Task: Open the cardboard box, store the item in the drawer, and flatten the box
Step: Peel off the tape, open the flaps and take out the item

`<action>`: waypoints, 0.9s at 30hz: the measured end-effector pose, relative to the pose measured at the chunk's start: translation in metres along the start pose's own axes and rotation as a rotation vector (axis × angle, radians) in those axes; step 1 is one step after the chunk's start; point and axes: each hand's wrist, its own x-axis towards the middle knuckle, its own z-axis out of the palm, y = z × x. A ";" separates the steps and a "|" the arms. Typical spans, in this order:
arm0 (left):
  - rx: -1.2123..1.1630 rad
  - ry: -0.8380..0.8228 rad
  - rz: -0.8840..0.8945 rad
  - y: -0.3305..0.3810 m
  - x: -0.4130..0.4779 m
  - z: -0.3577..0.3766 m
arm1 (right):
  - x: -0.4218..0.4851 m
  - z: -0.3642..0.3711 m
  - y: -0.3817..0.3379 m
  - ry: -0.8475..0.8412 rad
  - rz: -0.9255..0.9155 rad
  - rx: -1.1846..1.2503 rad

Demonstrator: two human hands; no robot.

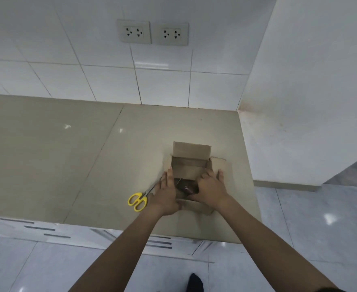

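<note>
Drawer fronts (47, 229): nearest, below the counter edge at 7 o'clock of the box; all closed, so storing is not yet begun.
Left hand (166, 193): fingers spread flat, pressing the box's left flap and wall outward; it grips nothing.
Right hand (210, 186): reaching into the opening, fingers curled on the item; whether it has a closed hold I cannot tell.
Item (187, 188): dark, small, lying low inside the box near its front wall (a pale mark shows on top). Probably light and rigid; take it by its long sides.
Scissors (140, 199): yellow handles, at 9 o'clock of the box, blades under the left hand.
Cardboard box (191, 165): open, far flap upright; thin, light, creases easily.
Counter (68, 154): glossy, likely slippery.
</note>
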 end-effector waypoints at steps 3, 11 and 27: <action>-0.021 0.011 0.006 -0.002 -0.002 -0.001 | 0.001 -0.007 -0.010 -0.009 0.035 0.021; -0.139 0.183 0.105 -0.042 -0.018 0.014 | -0.044 -0.002 -0.040 0.529 0.103 0.329; -1.497 -0.077 -0.597 -0.112 -0.112 0.094 | -0.054 0.107 -0.096 0.599 -0.141 0.165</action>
